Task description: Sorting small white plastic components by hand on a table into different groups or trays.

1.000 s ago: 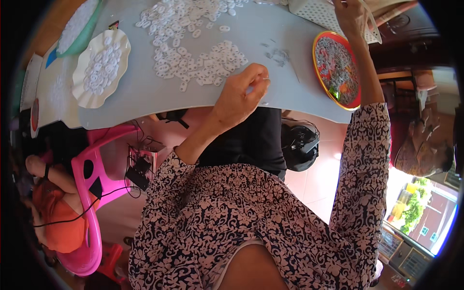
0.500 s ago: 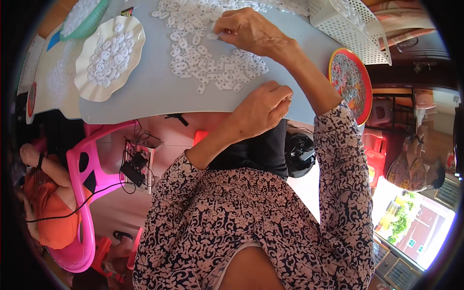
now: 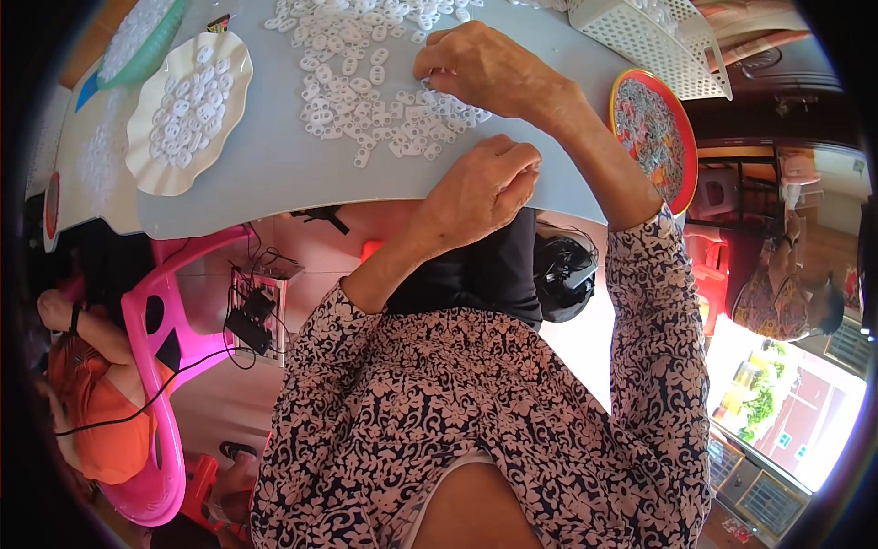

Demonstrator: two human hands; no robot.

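Observation:
Small white plastic pieces with two holes each lie in a loose spread across the grey-blue table. Above the right side of this spread is my right hand, its fingers curled and pinched together. What sits between those fingertips is too small and hidden to make out. Nearer to me, at the table's front edge, my left hand is closed, thumb against the bent fingers. The inside of that fist is hidden.
On the left stand a wavy-rimmed cream plate of similar white pieces and a green bowl. A red-rimmed round tray of small grey bits and a white perforated basket are on the right. A person in orange sits near a pink chair.
My right hand has moved down and slightly right, toward the nearer part of the white pieces. My left hand stays closed, almost in place. The whole view has shifted a little.

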